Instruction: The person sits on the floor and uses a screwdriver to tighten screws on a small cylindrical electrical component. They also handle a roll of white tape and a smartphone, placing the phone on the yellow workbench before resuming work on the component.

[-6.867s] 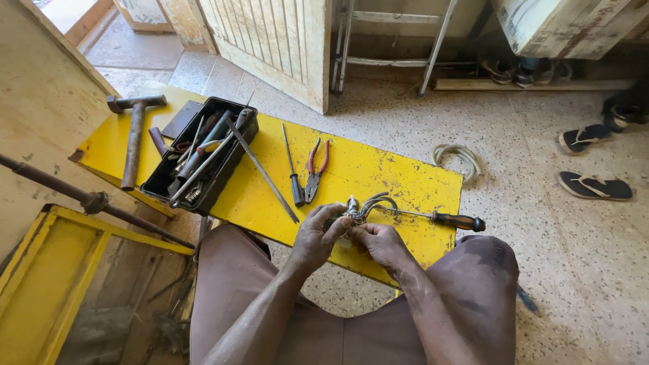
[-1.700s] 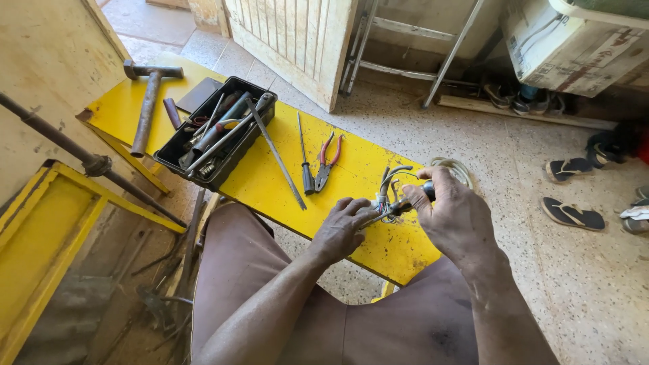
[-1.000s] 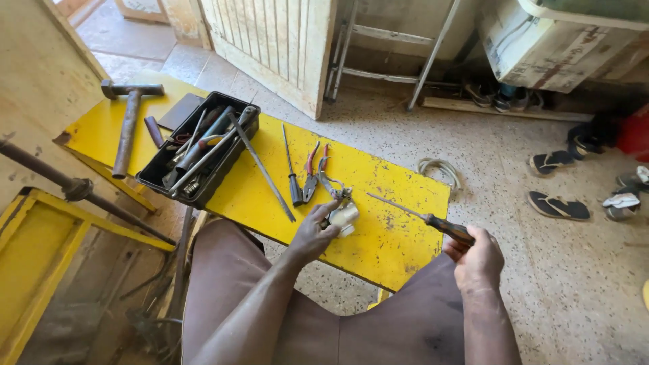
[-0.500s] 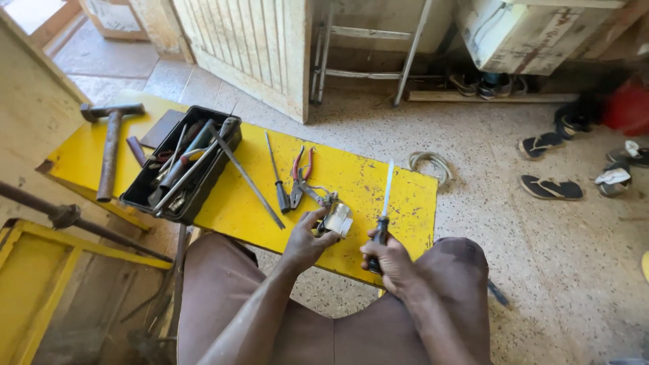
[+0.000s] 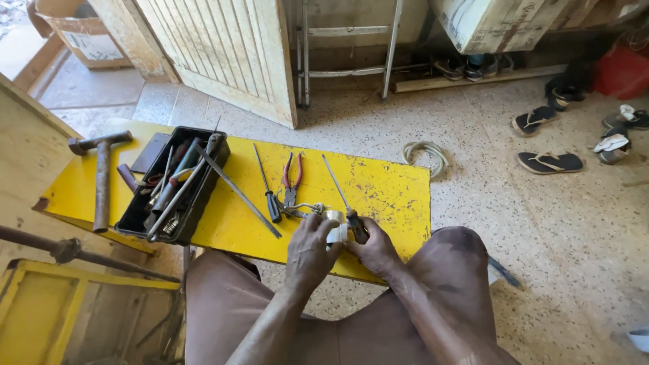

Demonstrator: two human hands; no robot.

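Note:
I sit at a yellow bench (image 5: 385,189). My left hand (image 5: 309,247) grips a small white and metal electrical fitting (image 5: 332,226) with grey wires (image 5: 305,208) trailing from it, at the bench's near edge. My right hand (image 5: 376,249) holds a screwdriver (image 5: 341,196) by its dark handle; the shaft points away from me over the bench. The two hands are close together around the fitting. Red-handled pliers (image 5: 292,181) and a second screwdriver (image 5: 267,186) lie just left of the hands.
A black tool tray (image 5: 172,186) full of tools sits on the bench's left half, with a long rod (image 5: 236,192) leaning out and a hammer (image 5: 101,172) beside it. A wire coil (image 5: 424,152), sandals (image 5: 549,162), a ladder (image 5: 348,51) and a wooden door (image 5: 223,54) lie beyond.
My right hand lifted the screwdriver off the bench's right side and brought it in to the fitting. It now sits right beside my left hand, which kept hold of the fitting.

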